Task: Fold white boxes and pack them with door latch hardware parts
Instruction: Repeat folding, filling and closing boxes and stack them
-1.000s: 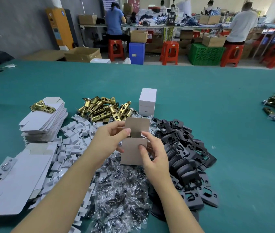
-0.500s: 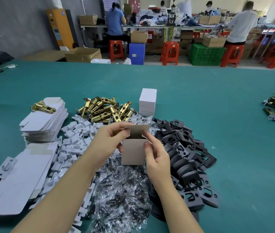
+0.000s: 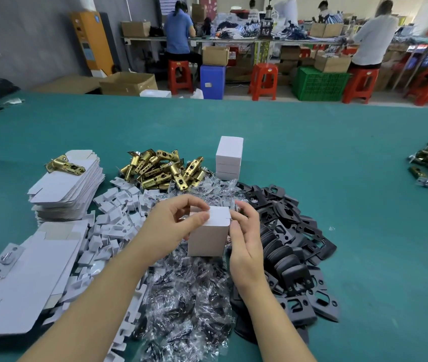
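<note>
1. Left hand and right hand both grip white box between them, fingers curled on its closed top flap.
2. Screw bags under hands.
3. Black plates right of right hand; brass latches beyond left hand.

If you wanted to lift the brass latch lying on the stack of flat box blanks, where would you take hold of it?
Probably across the long body of the brass latch, pinching its two long sides from above. It lies flat and alone on the stack of flat box blanks, with its square faceplate at the left end, so the narrower body is likely the easier part to grip.
</note>
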`<state>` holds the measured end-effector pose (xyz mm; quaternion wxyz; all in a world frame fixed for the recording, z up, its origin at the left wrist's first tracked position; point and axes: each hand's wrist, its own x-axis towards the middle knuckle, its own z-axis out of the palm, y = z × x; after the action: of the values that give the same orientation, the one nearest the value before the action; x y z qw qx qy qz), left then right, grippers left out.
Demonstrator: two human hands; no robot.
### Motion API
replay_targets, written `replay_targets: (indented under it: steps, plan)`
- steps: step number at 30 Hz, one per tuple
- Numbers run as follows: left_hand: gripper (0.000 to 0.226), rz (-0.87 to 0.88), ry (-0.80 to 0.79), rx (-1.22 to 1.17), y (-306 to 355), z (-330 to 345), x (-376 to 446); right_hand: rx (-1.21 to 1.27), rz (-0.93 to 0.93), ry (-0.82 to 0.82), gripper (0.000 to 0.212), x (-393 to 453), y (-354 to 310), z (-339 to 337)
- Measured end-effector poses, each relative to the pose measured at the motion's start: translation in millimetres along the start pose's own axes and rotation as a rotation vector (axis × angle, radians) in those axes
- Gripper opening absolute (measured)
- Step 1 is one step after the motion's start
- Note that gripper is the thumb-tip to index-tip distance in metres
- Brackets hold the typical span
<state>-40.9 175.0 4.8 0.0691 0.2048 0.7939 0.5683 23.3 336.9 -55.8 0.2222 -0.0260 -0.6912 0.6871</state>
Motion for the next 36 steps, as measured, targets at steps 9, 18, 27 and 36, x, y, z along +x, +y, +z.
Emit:
replay_targets:
  steps: [9, 18, 27, 36]
  plan:
    - [0.05, 0.263, -0.005, 0.502, 4.7, 3.5, -9.3, -0.171, -0.042, -0.048, 0.032, 1.5, 1.8, -2.1]
    - [0.039, 0.292, 0.011, 0.51, 8.1, 1.5, -11.1, -0.142, -0.054, -0.035, 0.036, 1.6, 1.4, -1.4]
    - [0.031, 0.274, -0.032, 0.504, 15.9, -0.3, -9.8, -0.053, -0.061, 0.029, 0.027, -1.6, -3.8, -1.7]
    - [0.033, 0.233, -0.066, 0.461, 19.1, -4.0, -7.0, -0.055, -0.085, 0.036, 0.027, -1.4, -0.3, -2.4]
